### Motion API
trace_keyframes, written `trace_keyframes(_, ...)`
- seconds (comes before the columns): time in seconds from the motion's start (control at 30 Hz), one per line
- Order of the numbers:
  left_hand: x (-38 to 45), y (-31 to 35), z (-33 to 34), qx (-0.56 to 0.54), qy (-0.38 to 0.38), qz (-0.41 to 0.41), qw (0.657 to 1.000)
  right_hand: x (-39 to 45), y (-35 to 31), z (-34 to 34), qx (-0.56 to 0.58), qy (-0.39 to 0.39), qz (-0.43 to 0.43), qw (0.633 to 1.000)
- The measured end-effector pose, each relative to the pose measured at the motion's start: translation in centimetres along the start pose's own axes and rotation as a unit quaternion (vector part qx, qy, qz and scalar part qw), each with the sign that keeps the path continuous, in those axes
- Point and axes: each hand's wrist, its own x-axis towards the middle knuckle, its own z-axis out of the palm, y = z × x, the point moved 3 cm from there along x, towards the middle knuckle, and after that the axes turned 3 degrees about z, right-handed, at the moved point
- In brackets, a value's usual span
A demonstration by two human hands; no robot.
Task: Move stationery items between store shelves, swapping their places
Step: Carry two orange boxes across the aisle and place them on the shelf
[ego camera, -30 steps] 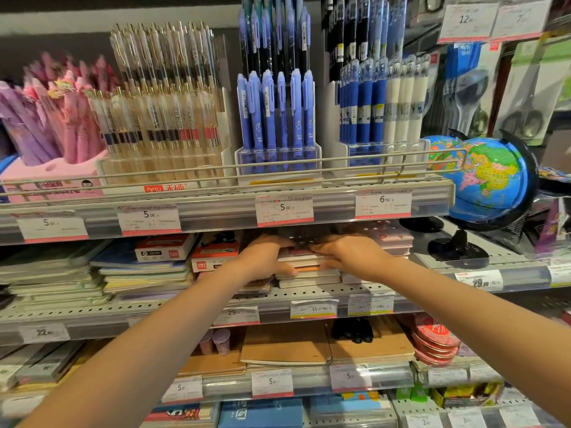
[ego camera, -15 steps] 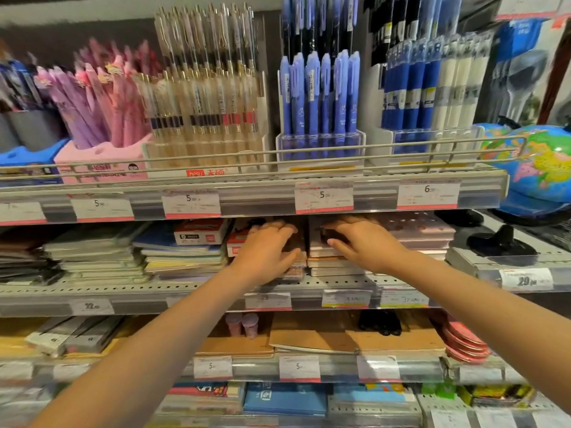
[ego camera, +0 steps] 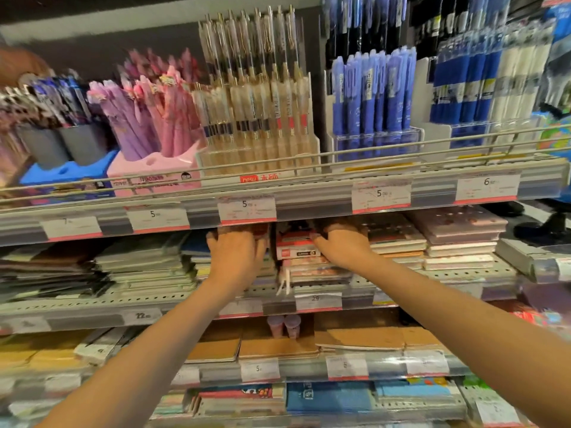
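Observation:
Both arms reach into the second shelf [ego camera: 173,299], under the price rail [ego camera: 309,203] of the pen shelf. My left hand [ego camera: 236,257] lies over a blurred stack of notebooks, and the rail hides its fingertips. My right hand [ego camera: 343,245] sits on the neighbouring stack of notebooks [ego camera: 392,239], its thumb against the right end of a red-and-white box [ego camera: 295,248] lying between the hands. The fingers of both hands go deep under the rail, so their grip does not show.
Above stand racks of clear pens [ego camera: 256,118], blue pens [ego camera: 374,94] and pink pens [ego camera: 154,118]. Pink notebooks [ego camera: 457,239] are stacked to the right, grey ones [ego camera: 145,264] to the left. Kraft notebooks [ego camera: 278,347] lie on the shelf below.
The view has swung left and moved closer. Both hands have shifted left along the shelf, further in, and the red-and-white box now shows between them.

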Motion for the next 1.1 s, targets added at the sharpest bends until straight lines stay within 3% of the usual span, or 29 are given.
trace_keyframes(0.27,1.5,-2.4,0.5,-0.111,-0.126,-0.117,0.979,0.0,-2.4,1.3,-0.022,-0.020,0.106,0.994)
trace_keyframes(0.5,3.3,-3.1,1.2,-0.265,-0.135,-0.185,0.937,-0.5,-3.2,1.3,0.091,-0.020,0.137,0.986)
trace_keyframes(0.6,2.9,-2.8,1.2,-0.345,-0.095,-0.186,0.915,-0.4,-3.9,1.7,0.138,-0.022,0.137,0.981)
trace_keyframes(0.8,2.0,-3.0,0.5,-0.526,-0.041,-0.166,0.833,-1.3,-4.4,1.1,0.243,-0.003,0.147,0.959)
trace_keyframes(0.9,1.7,-3.3,0.1,-0.567,-0.058,-0.174,0.803,-2.0,-4.2,0.7,0.330,-0.006,0.160,0.930)
trace_keyframes(1.1,0.4,-4.6,-0.7,-0.649,-0.087,-0.226,0.721,-3.8,-4.0,-0.4,0.542,-0.055,0.228,0.807)
